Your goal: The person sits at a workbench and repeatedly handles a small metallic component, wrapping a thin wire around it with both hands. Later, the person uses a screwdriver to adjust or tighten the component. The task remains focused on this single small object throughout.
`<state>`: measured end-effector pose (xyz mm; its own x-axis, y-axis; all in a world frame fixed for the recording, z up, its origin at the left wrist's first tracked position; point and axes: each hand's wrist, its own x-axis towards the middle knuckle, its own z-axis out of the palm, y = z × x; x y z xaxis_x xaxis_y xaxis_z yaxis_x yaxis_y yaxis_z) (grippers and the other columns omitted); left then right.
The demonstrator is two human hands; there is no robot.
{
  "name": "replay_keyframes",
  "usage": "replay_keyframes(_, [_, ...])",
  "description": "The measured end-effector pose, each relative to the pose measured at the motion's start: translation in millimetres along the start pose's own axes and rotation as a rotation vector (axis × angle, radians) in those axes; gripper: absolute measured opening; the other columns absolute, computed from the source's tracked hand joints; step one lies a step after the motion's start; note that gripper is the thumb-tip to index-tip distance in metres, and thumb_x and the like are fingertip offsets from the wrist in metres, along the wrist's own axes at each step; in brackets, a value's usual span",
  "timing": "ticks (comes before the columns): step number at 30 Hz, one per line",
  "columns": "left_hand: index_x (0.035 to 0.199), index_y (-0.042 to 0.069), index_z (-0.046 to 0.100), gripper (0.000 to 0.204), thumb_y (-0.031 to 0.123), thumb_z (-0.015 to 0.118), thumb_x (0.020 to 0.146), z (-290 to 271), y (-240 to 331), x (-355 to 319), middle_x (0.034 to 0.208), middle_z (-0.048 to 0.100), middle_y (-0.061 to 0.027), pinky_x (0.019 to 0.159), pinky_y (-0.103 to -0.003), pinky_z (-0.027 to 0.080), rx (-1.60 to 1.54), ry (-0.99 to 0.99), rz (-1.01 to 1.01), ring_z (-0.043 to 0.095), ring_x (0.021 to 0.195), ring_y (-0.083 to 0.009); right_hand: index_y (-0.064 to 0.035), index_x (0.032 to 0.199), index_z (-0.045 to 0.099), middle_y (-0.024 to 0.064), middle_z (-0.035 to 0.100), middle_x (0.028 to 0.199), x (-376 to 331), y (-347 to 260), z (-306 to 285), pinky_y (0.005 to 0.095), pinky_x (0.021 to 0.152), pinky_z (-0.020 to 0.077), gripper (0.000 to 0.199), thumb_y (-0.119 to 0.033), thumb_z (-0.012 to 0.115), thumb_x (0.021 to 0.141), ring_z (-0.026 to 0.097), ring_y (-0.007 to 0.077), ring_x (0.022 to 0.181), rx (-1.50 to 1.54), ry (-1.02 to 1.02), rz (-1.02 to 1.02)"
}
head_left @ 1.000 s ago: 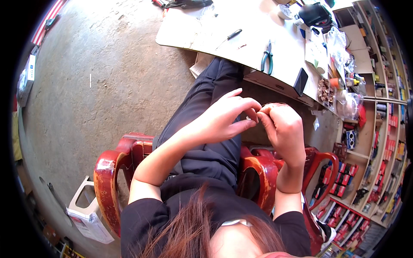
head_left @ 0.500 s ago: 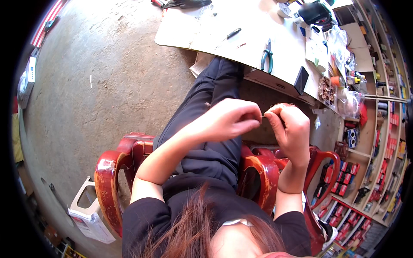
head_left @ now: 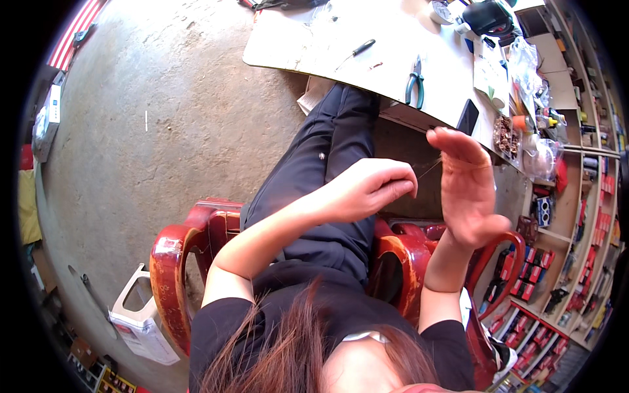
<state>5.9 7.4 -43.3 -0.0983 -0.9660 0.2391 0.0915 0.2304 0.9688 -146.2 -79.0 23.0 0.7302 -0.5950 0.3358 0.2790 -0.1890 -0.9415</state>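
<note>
I sit on a red plastic chair (head_left: 171, 262) with both hands raised over my lap. My left hand (head_left: 367, 191) is curled, its fingertips pinched on a thin wire (head_left: 429, 169). That fine strand runs up and to the right to my right hand (head_left: 466, 190). My right hand is held upright with the fingers straight and together, and the wire lies across them. My dark trousers (head_left: 327, 150) stretch out under the hands toward the table.
A white worktable (head_left: 367, 33) ahead carries blue-handled pliers (head_left: 415, 82), a screwdriver (head_left: 359, 49), a black phone (head_left: 468, 118) and a tray of small parts (head_left: 506, 135). Shelves of boxes (head_left: 557, 262) line the right. A white plastic stool (head_left: 141, 318) stands on the concrete floor at lower left.
The hands were pinched close together; now my right hand has lifted, opened flat and moved away to the right, drawing the wire out from my left fingertips.
</note>
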Motion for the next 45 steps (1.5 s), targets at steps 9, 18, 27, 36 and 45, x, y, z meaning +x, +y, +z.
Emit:
replay_keyframes(9, [0.090,0.000,0.059,0.008,0.008,0.056,0.090,-6,9,-7,0.081,0.061,-0.0166,0.069,-0.038,0.048,0.138,0.163,0.077,0.060,0.077,-0.0348,-0.0005,0.065,0.056,0.0087,0.057,0.061,-18,-8,-12,0.0335,0.064,0.0485,0.070,-0.060,0.034,0.095,0.055,0.0213,0.053,-0.283,-0.347,0.479])
replay_keyframes(18, [0.089,0.003,0.060,0.008,0.009,0.061,0.084,-2,7,-4,0.081,0.062,-0.0133,0.075,-0.040,0.047,0.270,0.047,0.140,0.061,0.083,-0.0321,0.0059,0.131,0.045,0.0220,0.050,0.134,-9,9,8,0.0461,0.112,0.0261,0.099,-0.080,0.029,0.084,0.045,0.0315,0.129,-0.130,-0.062,0.093])
replay_keyframes(27, [0.087,0.002,0.061,0.005,0.006,0.062,0.083,-22,3,-2,0.083,0.062,-0.0120,0.078,-0.038,0.046,0.413,0.115,0.163,0.059,0.082,-0.0313,0.0013,0.077,0.058,0.0094,0.061,0.071,-18,8,-9,0.0361,0.064,0.0470,0.070,-0.060,0.032,0.097,0.060,0.0222,0.064,-0.326,-0.237,0.528])
replay_keyframes(36, [0.088,0.006,0.064,0.007,0.006,0.062,0.082,-17,-14,-4,0.086,0.064,-0.0103,0.086,-0.041,0.046,0.414,0.113,0.130,0.058,0.093,-0.0310,0.0106,0.141,0.029,0.0295,0.037,0.143,-3,13,2,0.0403,0.113,0.0251,0.107,-0.080,0.019,0.085,0.038,0.0349,0.134,0.745,0.031,0.463])
replay_keyframes(45, [0.088,0.005,0.065,0.009,0.004,0.066,0.079,-21,-3,-3,0.088,0.060,-0.0094,0.081,-0.038,0.047,0.384,0.113,0.147,0.058,0.090,-0.0285,0.0082,0.143,0.027,0.0239,0.038,0.144,-2,18,5,0.0393,0.114,0.0229,0.096,-0.072,0.026,0.090,0.037,0.0319,0.136,0.301,-0.031,0.300])
